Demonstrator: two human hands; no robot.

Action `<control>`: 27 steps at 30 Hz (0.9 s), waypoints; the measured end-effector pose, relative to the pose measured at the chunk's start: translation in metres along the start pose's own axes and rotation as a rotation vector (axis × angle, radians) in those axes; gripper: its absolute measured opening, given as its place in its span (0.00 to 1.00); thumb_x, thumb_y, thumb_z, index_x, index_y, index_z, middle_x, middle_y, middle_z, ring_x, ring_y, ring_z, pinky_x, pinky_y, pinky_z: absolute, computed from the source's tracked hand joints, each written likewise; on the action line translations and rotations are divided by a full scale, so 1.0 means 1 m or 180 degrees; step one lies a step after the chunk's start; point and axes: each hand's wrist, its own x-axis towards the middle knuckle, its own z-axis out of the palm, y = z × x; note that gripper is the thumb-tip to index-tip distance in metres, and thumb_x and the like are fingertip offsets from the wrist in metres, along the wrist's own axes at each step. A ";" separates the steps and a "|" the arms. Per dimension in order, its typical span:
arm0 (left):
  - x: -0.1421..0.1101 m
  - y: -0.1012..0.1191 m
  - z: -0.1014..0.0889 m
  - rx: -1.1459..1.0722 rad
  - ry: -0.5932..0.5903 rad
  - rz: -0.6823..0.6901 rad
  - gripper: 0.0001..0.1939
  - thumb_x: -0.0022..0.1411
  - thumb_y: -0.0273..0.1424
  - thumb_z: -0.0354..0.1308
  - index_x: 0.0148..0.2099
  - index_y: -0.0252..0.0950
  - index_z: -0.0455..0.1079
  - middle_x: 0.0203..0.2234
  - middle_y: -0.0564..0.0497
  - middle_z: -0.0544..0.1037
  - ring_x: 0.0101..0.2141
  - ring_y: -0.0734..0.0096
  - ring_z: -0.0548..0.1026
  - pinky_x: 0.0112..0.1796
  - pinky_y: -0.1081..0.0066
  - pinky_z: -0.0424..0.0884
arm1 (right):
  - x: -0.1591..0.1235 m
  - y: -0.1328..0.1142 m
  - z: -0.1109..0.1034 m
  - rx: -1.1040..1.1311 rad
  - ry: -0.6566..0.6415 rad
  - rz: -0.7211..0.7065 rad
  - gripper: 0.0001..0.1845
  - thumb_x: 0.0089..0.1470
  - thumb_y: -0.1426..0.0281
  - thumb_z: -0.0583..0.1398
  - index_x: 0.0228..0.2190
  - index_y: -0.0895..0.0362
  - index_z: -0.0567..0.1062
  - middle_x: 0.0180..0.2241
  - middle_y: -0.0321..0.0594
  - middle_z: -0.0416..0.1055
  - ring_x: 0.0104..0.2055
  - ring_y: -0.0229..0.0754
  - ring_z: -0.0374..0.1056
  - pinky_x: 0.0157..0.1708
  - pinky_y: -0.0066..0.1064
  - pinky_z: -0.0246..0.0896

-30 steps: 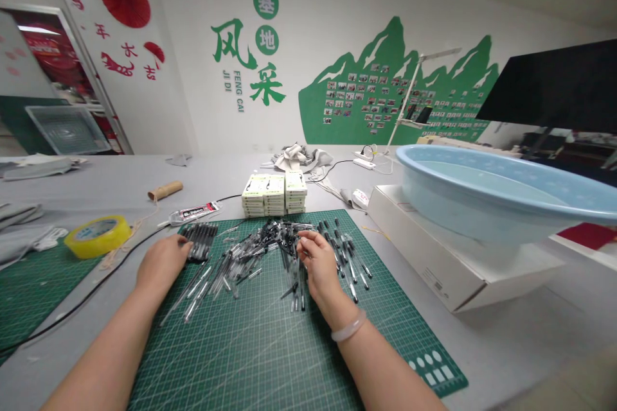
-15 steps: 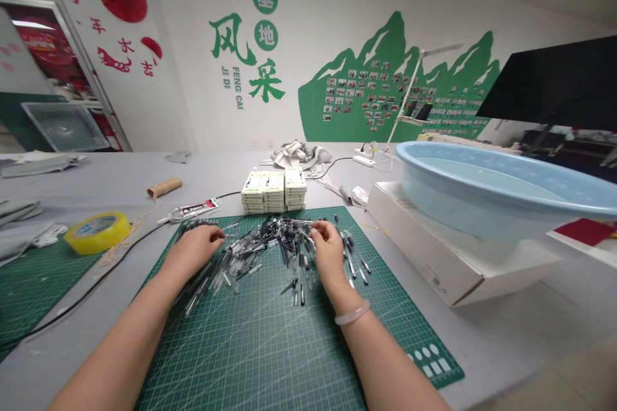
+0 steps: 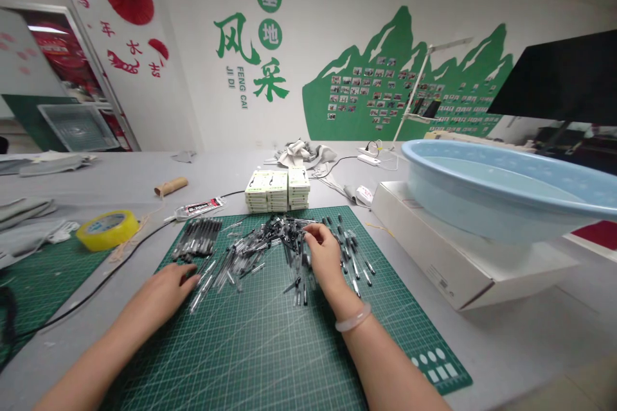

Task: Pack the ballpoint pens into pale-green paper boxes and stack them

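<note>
My left hand (image 3: 166, 289) rests low on the green cutting mat (image 3: 250, 353), thumb and forefinger apart beside the lower ends of a tidy row of black-and-clear pens (image 3: 198, 237). Loose clear pen barrels (image 3: 205, 286) lie just right of its fingertips. At the right edge of a heap of pen parts (image 3: 277, 231), my right hand (image 3: 325, 257) has thumb and forefinger pinched together. What sits in that pinch is too small to make out. More pens with black caps (image 3: 354, 257) lie spread to the right of this hand, partly hidden behind it.
Stacked small white boxes (image 3: 277, 191) stand behind the mat. To the left are yellow tape (image 3: 108, 231), a glue tube (image 3: 200, 207), a bamboo piece (image 3: 171, 186) and a black cable. On the right, a blue basin (image 3: 463, 205) sits on a white carton (image 3: 434, 263).
My left hand went from the pen row rightward to the heap's edge, then back down-left to below the row. My right hand stays by the heap, shifting slightly. The view swayed a little.
</note>
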 end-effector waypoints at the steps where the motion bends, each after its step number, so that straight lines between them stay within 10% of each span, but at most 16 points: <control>1: -0.005 0.004 0.005 0.0014 0.0030 0.0053 0.27 0.60 0.44 0.44 0.53 0.33 0.70 0.42 0.40 0.75 0.43 0.54 0.73 0.46 0.62 0.66 | -0.001 -0.001 0.000 0.0037 -0.0006 0.0014 0.07 0.48 0.72 0.56 0.31 0.56 0.74 0.31 0.38 0.73 0.35 0.43 0.67 0.38 0.33 0.59; 17: 0.003 0.113 0.024 0.0313 0.0162 0.0431 0.19 0.65 0.37 0.42 0.45 0.33 0.69 0.40 0.39 0.72 0.36 0.60 0.75 0.35 0.67 0.67 | -0.004 -0.002 0.002 0.0190 -0.0059 0.0113 0.07 0.46 0.71 0.58 0.30 0.55 0.75 0.30 0.37 0.73 0.34 0.43 0.66 0.37 0.32 0.58; 27: 0.064 0.092 0.001 -0.0808 -0.0728 0.0056 0.15 0.59 0.36 0.48 0.38 0.37 0.75 0.24 0.46 0.79 0.26 0.63 0.77 0.28 0.70 0.69 | -0.005 -0.004 0.003 0.0094 -0.0097 0.0151 0.07 0.45 0.72 0.58 0.29 0.55 0.75 0.30 0.37 0.74 0.34 0.43 0.67 0.37 0.33 0.58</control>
